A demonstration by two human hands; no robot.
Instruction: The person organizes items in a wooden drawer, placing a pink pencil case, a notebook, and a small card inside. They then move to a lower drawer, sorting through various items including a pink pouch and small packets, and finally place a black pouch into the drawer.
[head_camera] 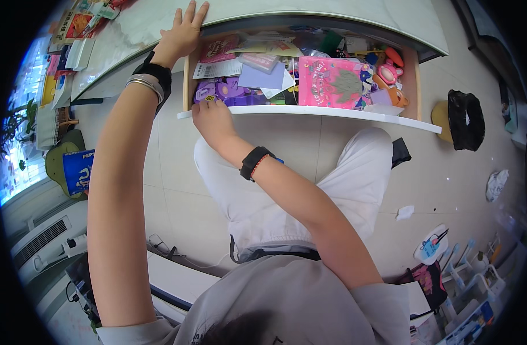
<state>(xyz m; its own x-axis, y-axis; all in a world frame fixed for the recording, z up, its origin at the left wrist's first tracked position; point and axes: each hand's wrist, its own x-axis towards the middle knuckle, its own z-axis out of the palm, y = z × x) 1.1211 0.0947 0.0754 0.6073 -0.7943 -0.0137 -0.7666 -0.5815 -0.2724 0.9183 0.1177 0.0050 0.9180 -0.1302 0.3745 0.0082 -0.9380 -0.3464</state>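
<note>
My left hand rests on the edge of the white marbled tabletop, fingers spread and holding nothing. Below it, a drawer with a white front is pulled out. My right hand reaches over the drawer front's left end, fingertips bent inside beside a small yellow-and-black item and purple items; whether it grips anything is unclear. The drawer also holds a pink printed packet, a lilac card, a clear flat case, a pink toy and papers.
Packets and boxes stand at the tabletop's left. My knees are under the drawer front. On the floor to the right are a bin with a black bag, a crumpled white bag and a paper scrap. A green seat is at left.
</note>
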